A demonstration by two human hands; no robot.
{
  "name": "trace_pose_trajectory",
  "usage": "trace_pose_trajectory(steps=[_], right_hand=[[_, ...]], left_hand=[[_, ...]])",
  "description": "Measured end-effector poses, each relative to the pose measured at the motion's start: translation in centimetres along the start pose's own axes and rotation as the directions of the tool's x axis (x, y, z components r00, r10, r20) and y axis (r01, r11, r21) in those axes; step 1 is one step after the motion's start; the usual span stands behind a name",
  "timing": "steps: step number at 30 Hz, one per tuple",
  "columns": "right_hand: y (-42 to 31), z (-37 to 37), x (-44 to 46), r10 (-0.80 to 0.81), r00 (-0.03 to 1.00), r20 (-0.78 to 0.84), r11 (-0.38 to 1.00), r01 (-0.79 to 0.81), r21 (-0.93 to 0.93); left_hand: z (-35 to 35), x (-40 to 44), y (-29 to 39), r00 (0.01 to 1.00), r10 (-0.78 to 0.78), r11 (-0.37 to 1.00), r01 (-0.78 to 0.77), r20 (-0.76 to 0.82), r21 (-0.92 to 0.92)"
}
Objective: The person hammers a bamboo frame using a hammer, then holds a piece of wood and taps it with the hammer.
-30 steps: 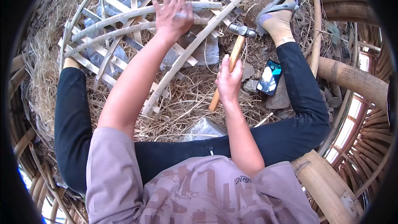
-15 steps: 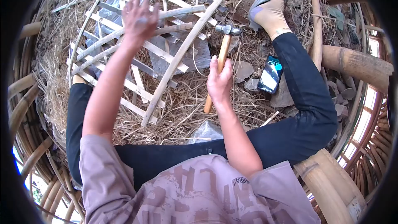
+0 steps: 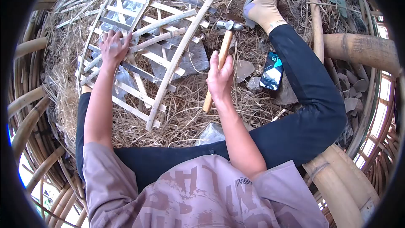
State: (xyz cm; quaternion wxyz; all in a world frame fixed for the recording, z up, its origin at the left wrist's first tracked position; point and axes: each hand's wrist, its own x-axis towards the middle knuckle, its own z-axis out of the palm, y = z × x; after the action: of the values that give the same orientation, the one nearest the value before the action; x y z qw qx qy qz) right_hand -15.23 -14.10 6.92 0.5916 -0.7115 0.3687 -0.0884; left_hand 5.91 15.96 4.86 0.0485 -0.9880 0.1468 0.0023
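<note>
A bamboo lattice (image 3: 180,61) of crossed pale slats with a curved left edge lies on the straw-covered ground. My left hand (image 3: 114,50) rests on its left part, fingers slightly apart and bent over the slats, the thumb near a diagonal slat (image 3: 145,9). Whether the fingertips pinch anything is unclear. To the right of the lattice, my right hand (image 3: 220,78) is wrapped around the wooden handle of a hammer (image 3: 226,42), its metal head pointing away from me. Clear plastic (image 3: 134,8) shows beneath the slats, and a flat grey stone (image 3: 196,55) lies partly under them.
A phone (image 3: 271,71) with a lit screen lies beside my right leg, among several stones (image 3: 254,83). Another stone (image 3: 211,134) sits close in front of my lap. Thick bamboo poles (image 3: 358,50) and curved bamboo walls (image 3: 31,116) surround me.
My left hand has come down and toward the left, from raised above the lattice onto its slats. My right hand keeps its hold on the hammer. The whole view has shifted slightly.
</note>
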Motion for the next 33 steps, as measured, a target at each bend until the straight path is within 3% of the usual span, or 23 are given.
trace_pose_trajectory(steps=[5, 6, 7, 8, 11, 13, 14, 17, 19, 21, 22, 27, 29, 31, 33], right_hand=[[0.6, -0.5, 0.5, 0.003, 1.0, 0.025, 0.999, -0.004, 0.041], [0.7, -0.7, 0.6, 0.012, 1.0, 0.02, 0.999, -0.013, 0.035], [0.7, -0.6, 0.6, 0.022, 1.0, 0.018, 0.999, -0.022, 0.031], [0.8, -0.5, 0.4, -0.078, 0.997, -0.023, 0.997, 0.078, 0.013], [0.9, 0.0, -0.2, -0.008, 1.0, 0.006, 0.995, 0.007, 0.095], [1.4, 0.5, -0.6, -0.069, 0.997, -0.024, 0.997, 0.07, 0.041], [1.7, 0.9, -0.8, -0.062, 0.998, -0.01, 0.997, 0.062, 0.052], [2.1, 2.0, -1.2, -0.038, 0.999, 0.026, 0.998, 0.036, 0.06], [2.5, 2.6, -1.2, -0.138, 0.989, -0.052, 0.99, 0.137, -0.011], [2.5, 2.6, -1.0, -0.009, 1.0, -0.028, 0.99, 0.013, 0.139], [2.2, 2.3, -0.8, -0.002, 1.0, -0.025, 0.991, 0.005, 0.133], [1.4, 1.3, 1.5, -0.01, 1.0, -0.016, 0.972, 0.013, 0.233], [-1.4, -0.2, 1.9, 0.035, 0.999, -0.003, 0.952, -0.032, 0.305], [-2.1, -0.6, 3.6, -0.062, 0.992, -0.108, 0.923, 0.098, 0.372], [-3.4, -2.4, 4.2, 0.012, 0.997, -0.074, 0.93, 0.016, 0.366]], left_hand=[[0.5, 0.5, -0.4, 0.997, 0.077, 0.997, -0.077, -0.029, 0.005], [-0.7, 0.8, 0.2, 0.991, 0.027, 0.999, -0.029, 0.134, 0.016], [-0.4, 1.1, -0.1, 0.99, 0.033, 0.999, -0.036, 0.138, 0.019], [0.3, 1.4, -0.9, 0.989, 0.043, 0.999, -0.046, 0.143, 0.023], [-0.2, 1.9, -0.4, 0.966, 0.026, 0.997, -0.044, 0.256, 0.064], [0.3, 1.8, -1.2, 0.961, 0.023, 0.997, -0.041, 0.276, 0.06], [0.7, 1.5, -1.4, 0.98, 0.047, 0.998, -0.056, 0.192, 0.04], [0.2, 2.0, -1.0, 0.981, 0.043, 0.998, -0.05, 0.19, 0.029], [-0.1, 2.2, -0.3, 0.989, 0.047, 0.998, -0.051, 0.143, 0.026], [-0.7, 2.1, 0.0, 0.996, 0.042, 0.999, -0.044, 0.078, 0.022], [-1.0, 2.1, 0.4, 0.997, 0.066, 0.998, -0.066, -0.044, 0.017], [-7.3, 3.0, 3.8, 0.992, -0.005, 0.996, 0.016, -0.126, 0.087], [-7.8, 3.5, 3.6, 0.955, 0.054, 0.992, -0.017, -0.291, 0.128], [-10.2, 2.9, 5.2, 0.971, -0.001, 0.995, 0.026, -0.239, 0.101], [-11.5, 2.2, 6.1, 0.971, -0.02, 0.984, 0.062, -0.238, 0.168]])
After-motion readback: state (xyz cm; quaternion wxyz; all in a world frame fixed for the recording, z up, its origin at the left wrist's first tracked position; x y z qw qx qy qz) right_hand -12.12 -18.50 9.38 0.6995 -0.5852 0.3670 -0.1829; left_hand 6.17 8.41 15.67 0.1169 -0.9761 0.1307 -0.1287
